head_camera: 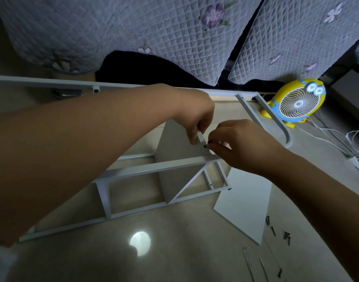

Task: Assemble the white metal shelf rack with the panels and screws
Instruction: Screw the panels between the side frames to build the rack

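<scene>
A white metal side frame (154, 166) lies across the floor with an upright white panel (174, 143) slotted into it. My left hand (195, 115) grips the panel's top corner bracket from above. Right beside it, my right hand (235, 147) pinches a small black screw (208, 142) at a hole in that corner. A second white frame (264, 110) stands behind, along the bed. A loose white panel (245, 208) lies flat on the floor at the right.
Several black screws (276, 231) lie scattered on the floor at lower right, with thin metal rods (248, 265) near them. A yellow cartoon fan (298, 100) and white cables (337, 139) sit at the right. A quilted grey bed cover (154, 33) hangs behind.
</scene>
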A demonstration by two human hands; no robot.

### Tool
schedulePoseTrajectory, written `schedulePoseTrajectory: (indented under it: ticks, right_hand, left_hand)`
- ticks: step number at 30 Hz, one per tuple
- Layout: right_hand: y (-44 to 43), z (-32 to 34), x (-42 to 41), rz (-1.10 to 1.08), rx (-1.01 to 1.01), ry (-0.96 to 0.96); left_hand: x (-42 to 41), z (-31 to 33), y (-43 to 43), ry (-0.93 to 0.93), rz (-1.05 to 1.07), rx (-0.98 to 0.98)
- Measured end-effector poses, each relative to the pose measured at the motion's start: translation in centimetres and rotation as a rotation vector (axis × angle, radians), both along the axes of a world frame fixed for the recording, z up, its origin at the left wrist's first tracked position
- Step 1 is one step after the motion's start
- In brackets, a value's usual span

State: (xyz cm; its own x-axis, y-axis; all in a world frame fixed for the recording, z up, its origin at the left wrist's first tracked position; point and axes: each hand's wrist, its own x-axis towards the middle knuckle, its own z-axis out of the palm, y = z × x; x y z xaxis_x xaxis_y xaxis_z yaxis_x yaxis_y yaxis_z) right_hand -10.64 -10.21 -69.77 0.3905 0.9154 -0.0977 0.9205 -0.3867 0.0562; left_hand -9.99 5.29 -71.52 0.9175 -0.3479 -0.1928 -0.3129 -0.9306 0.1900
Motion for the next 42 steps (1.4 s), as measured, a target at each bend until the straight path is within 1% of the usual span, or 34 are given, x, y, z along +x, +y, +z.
schedulePoseTrajectory:
  ticks: [3, 9, 11, 14, 16, 18, 20, 24, 27, 34, 39, 42]
  right_hand:
    - [0.4, 0.2, 0.0, -0.012, -0.040, -0.040]
    - [1.5, -0.4, -0.5, -0.125, -0.213, -0.103]
    - [1.6, -0.7, -0.6, -0.156, -0.210, -0.099]
    - [1.6, -0.9, -0.6, -0.193, -0.184, -0.040]
    - [1.3, -0.5, -0.7, -0.172, -0.141, -0.008]
    - [0.7, 0.4, -0.8, -0.147, -0.078, 0.082]
    - [0.6, 1.0, -1.0, -0.081, -0.084, 0.116]
    - [1.0, 0.4, -0.7, -0.017, -0.184, -0.032]
    - [0.9, -0.2, -0.2, -0.026, -0.198, -0.054]
    - [0.8, -1.6, -1.0, -0.160, -0.142, -0.034]
    - [1.0, -2.4, -1.3, -0.212, -0.047, -0.041]
    - [0.0, -2.6, -1.0, -0.219, 0.064, 0.039]
  left_hand:
    - [0.0, 0.0, 0.0, -0.003, 0.004, -0.006]
    - [-0.2, 0.0, 0.0, -0.018, -0.019, 0.020]
    - [-0.1, -0.1, 0.0, -0.015, -0.020, 0.018]
    - [-0.1, -0.1, 0.1, -0.017, -0.017, 0.000]
    - [-0.2, -0.1, 0.1, -0.022, -0.009, -0.019]
    - [-0.3, -0.1, 0.2, -0.019, 0.008, -0.049]
    - [-0.4, -0.1, 0.2, -0.016, 0.019, -0.077]
    - [-0.6, -0.1, 0.1, -0.014, 0.028, -0.080]
    - [-0.6, -0.2, 0.3, -0.027, 0.015, -0.071]
    - [-0.5, -0.4, 0.2, -0.048, 0.026, -0.079]
    - [-0.8, -0.6, 0.4, -0.037, 0.072, -0.093]
    - [-1.1, -0.7, 0.4, -0.044, 0.100, -0.117]
